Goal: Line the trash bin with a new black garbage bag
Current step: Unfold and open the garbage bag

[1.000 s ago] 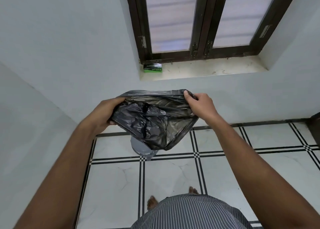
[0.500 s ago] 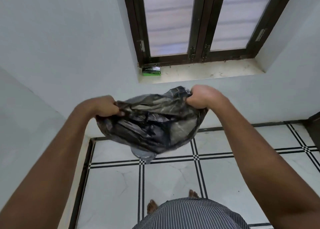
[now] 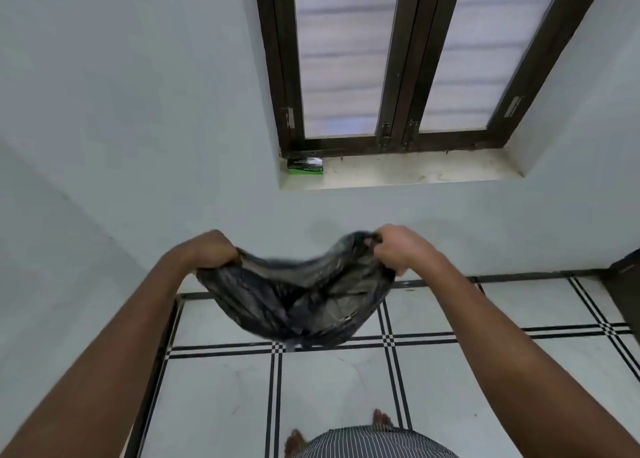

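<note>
One garbage bag (image 3: 298,305), two hands.

The crumpled thin plastic garbage bag (image 3: 298,302) is glossy black with grey sheen. The tiled floor (image 3: 450,388) is white, crossed by black double lines; the small box (image 3: 305,166) on the sill is black and green.

Home room, tiled floor (image 3: 450,371), window sill (image 3: 415,170)
</note>
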### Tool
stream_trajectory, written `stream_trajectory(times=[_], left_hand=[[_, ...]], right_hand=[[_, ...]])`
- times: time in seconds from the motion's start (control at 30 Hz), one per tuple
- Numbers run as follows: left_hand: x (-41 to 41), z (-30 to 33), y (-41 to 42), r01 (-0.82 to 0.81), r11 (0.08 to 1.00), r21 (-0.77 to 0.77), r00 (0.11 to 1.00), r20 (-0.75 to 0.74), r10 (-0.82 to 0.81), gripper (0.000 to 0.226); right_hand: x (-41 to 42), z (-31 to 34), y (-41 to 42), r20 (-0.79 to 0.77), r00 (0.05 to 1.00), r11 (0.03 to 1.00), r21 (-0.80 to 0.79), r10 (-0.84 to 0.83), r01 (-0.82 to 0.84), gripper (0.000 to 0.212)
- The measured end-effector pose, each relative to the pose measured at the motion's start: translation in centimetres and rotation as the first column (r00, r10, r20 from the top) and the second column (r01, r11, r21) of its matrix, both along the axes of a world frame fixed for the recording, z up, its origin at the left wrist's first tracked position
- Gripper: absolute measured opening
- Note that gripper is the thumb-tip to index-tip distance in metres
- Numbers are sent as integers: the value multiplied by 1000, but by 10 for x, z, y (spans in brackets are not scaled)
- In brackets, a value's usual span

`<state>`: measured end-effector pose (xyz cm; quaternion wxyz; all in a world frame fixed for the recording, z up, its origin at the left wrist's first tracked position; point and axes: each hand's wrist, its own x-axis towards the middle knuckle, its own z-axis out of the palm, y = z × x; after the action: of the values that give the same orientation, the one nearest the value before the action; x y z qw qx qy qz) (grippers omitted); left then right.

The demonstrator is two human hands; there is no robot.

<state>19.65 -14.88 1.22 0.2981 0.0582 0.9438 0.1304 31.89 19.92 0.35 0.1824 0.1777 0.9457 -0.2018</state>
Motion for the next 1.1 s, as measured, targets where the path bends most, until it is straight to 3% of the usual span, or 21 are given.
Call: stream_trajectory(times=[0.1, 0.17, 0.23, 0.3, 0.37, 0.43, 0.47, 0.5, 0.57, 0.6, 0.63, 0.67, 0.7, 0.73, 0.77, 0.8, 0.87, 0.9, 0.97, 1.03, 1.1], left_hand=[[-7, 1, -6, -265, 913, 310, 853, -366, 372, 19], [-9, 3, -10, -287, 873, 395, 777, -437, 453, 27], [-13, 3, -12, -259, 881, 397, 837, -363, 409, 28], [-16, 7, -12, -172, 931, 323, 953, -186, 241, 23], [-18, 22, -8, -68, 978, 199, 998, 7, 68, 20], [-20, 42, -3, 18, 998, 56, 999, -34, -16, 27], [-21, 53, 0, 12, 1000, -3, 978, -209, -13, 32], [-20, 60, 5, -29, 1000, -7, 889, -458, 22, 35], [-7, 67, 11, -16, 967, 252, 533, -817, 222, 50], [5, 69, 13, 82, 930, 358, 369, -878, 305, 60], [16, 65, 14, 186, 915, 358, 276, -913, 301, 61], [21, 49, 12, 266, 921, 283, 260, -941, 215, 52], [20, 23, 8, 308, 938, 159, 327, -943, 52, 41], [15, -5, 2, 313, 950, 12, 502, -851, -155, 41], [7, -32, -8, 325, 937, -130, 712, -618, -333, 49], [3, -52, -20, 346, 913, -215, 867, -298, -399, 50], [-3, -75, -41, 305, 946, -112, 950, 110, -293, 39], [-5, -75, -44, 187, 982, 31, 977, 103, -189, 30], [-8, -63, -41, -35, 955, 296, 969, -225, 106, 30], [-6, -32, -31, -9, 836, 548, 648, -634, 423, 40], [1, -10, -28, 178, 752, 634, 386, -748, 539, 50]], right_hand=[[-8, 14, 2, -426, 889, 975, 63, -166, 213, 14], [-10, 16, 4, -500, 847, 971, 48, -178, 232, 14], [-13, 16, 4, -385, 913, 990, -86, -137, 112, 25], [-15, 19, 1, -84, 994, 954, -295, -75, 47, 36], [-16, 36, -7, 149, 989, 947, -320, 13, 36, 41], [-22, 58, -18, 101, 995, 991, -132, -5, 19, 34], [-26, 66, -24, -74, 997, 999, 31, -39, 41, 29], [-30, 69, -26, -364, 929, 979, 157, -67, 132, 29], [-28, 71, -37, -897, 439, 962, 70, -55, 263, 37], [-24, 71, -42, -976, 217, 977, 14, -33, 214, 43], [-24, 59, -47, -988, 154, 987, 13, -13, 163, 47], [-22, 42, -49, -962, 274, 993, 48, 17, 106, 50], [-20, 20, -49, -832, 551, 992, 109, 61, 56, 47], [-16, 0, -48, -516, 852, 989, 146, 88, -14, 38], [-9, -17, -48, -81, 992, 989, 123, 98, -87, 30], [-2, -30, -48, 268, 959, 994, 29, 91, -103, 28], [7, -41, -48, 415, 909, 995, -100, 33, 9, 29], [5, -41, -48, 291, 955, 994, -73, -52, 77, 26], [-7, -32, -49, -229, 929, 955, -3, -289, 296, 29], [-14, -14, -55, -736, 583, 913, -117, -344, 391, 43], [-13, -6, -60, -936, 275, 951, -144, -221, 275, 52]])
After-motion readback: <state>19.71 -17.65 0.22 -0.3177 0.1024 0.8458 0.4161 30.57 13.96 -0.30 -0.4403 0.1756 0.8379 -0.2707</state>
